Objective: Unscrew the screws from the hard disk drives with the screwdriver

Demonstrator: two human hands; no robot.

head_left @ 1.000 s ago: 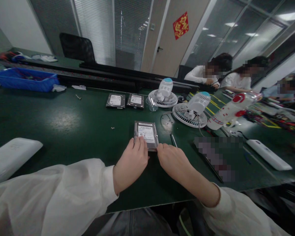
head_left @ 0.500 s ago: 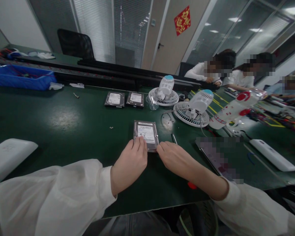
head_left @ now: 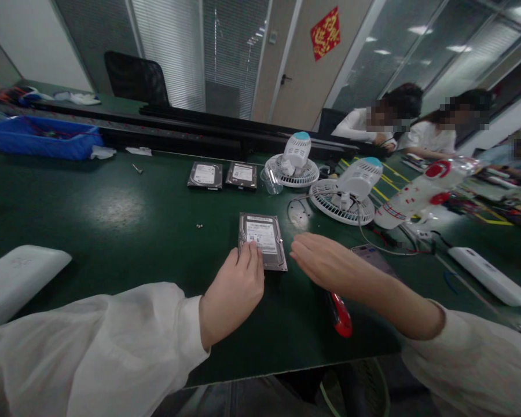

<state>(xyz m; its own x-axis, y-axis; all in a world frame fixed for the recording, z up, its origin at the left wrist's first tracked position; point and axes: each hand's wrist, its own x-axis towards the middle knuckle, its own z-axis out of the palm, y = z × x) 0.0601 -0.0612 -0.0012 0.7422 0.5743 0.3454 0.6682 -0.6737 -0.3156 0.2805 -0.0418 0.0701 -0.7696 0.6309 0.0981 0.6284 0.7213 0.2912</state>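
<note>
A hard drive [head_left: 267, 237] with a white label lies on the green table in front of me. My left hand [head_left: 238, 278] holds it by its near left corner, the fingertips lying over the label's edge. To the right of the drive and apart from it is my right hand [head_left: 325, 258], its fingers stretched forward side by side with nothing visible in them. Beneath that hand and wrist lies a screwdriver with a red and black handle [head_left: 341, 315]; the hand hides its shaft.
Two more hard drives, one left [head_left: 205, 175] and one right [head_left: 241, 175], lie farther back. Beyond my right hand are two white fans [head_left: 347, 197] and a red-and-white bottle-like object [head_left: 410, 194]. Tiny screws [head_left: 199, 226] sit left. A blue bin [head_left: 43, 139] stands far left. People sit at back right.
My right hand has left the drive's near right corner and moved right, over the screwdriver's shaft. More of the red handle shows. My left hand stays on the drive.
</note>
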